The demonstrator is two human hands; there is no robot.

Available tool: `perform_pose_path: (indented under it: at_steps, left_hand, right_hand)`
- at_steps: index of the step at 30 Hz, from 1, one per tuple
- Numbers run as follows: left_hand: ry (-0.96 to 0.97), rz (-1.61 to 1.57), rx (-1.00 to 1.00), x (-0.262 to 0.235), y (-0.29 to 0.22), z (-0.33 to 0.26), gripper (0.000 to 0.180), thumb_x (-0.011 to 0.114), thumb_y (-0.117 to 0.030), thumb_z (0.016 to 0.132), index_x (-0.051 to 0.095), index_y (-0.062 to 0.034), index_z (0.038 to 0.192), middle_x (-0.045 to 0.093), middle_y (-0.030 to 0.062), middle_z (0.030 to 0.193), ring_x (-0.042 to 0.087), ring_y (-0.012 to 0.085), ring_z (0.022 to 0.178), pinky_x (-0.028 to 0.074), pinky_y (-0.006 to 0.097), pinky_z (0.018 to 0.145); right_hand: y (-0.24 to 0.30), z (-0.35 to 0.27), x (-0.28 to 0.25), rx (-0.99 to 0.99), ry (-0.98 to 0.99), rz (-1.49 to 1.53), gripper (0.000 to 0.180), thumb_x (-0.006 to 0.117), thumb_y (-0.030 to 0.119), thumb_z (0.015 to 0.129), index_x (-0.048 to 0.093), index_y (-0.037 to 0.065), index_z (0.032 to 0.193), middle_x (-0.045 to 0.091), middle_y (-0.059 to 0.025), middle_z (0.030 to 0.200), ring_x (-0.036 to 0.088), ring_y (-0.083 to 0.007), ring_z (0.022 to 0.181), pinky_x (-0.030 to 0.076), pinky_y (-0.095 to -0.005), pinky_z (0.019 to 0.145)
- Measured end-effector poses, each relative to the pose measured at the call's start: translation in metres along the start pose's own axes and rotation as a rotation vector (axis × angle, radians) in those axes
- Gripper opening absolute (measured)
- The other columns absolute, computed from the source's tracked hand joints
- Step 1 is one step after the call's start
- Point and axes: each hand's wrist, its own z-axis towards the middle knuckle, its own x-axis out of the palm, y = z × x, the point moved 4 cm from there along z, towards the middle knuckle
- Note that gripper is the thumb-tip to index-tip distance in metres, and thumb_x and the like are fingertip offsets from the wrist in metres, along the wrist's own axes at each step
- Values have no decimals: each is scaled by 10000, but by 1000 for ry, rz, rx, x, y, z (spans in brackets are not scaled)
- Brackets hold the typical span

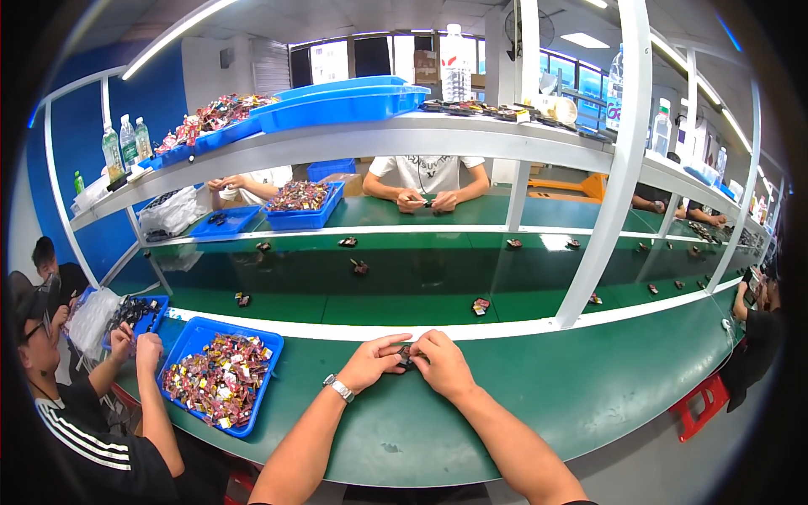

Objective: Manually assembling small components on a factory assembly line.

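Over the green worktop (505, 379), my left hand (375, 360) and my right hand (441, 362) meet in front of me. Between their fingertips is a small black part (406, 358), gripped from both sides; its exact kind is too small and covered to tell. A metal-banded watch sits on my left wrist. To the left of my left hand stands a blue tray (276, 337) heaped with small red, yellow and white pieces (217, 379).
Beyond a white rail runs a dark green conveyor belt (404, 278) carrying scattered small parts. White posts (608, 185) hold a shelf with blue trays (337, 105) and bottles. A co-worker (93, 404) sits at my left, another (427, 181) across. A red stool (703, 406) stands right.
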Motion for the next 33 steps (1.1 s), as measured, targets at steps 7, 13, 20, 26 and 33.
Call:
perform_pose_path:
  at_steps: [7,13,20,26,33]
  left_hand:
    - [-67,-230,-47,-1,13,1,327,525,11,952,505,-48,1273,616,116,1205,624,193,1080,545,351,937]
    - [-50,-300,-30,0,13,1,324,549,10,943,487,-65,1252,604,119,1228,617,199,1102,536,357,949]
    - [-5,-224,-32,1,13,2,372,521,49,928,489,-32,1289,583,83,1274,609,186,1119,524,345,971]
    - [75,-183,17,2,13,1,398,560,44,898,477,-10,1284,581,103,1238,595,182,1116,520,340,979]
    - [78,-183,8,3,10,1,366,513,57,921,473,-6,1279,584,110,1229,595,192,1128,516,364,994]
  right_hand:
    - [3,-2,0,9,58,-10,114,699,56,768,634,62,861,590,-63,930,597,-261,912,517,-370,764]
    - [8,-1,-2,38,77,-78,117,703,78,780,685,85,895,585,-49,988,592,-249,944,522,-371,774]
    - [4,-2,-1,11,133,-62,118,732,125,793,721,114,911,575,-79,1169,550,-274,1105,502,-374,898]
    - [-1,-4,4,59,113,-32,83,678,116,811,705,94,886,591,-66,1161,549,-268,1100,499,-375,900]
    - [-1,-3,2,116,136,6,79,672,116,816,696,71,876,589,-74,1167,547,-264,1104,501,-367,897]
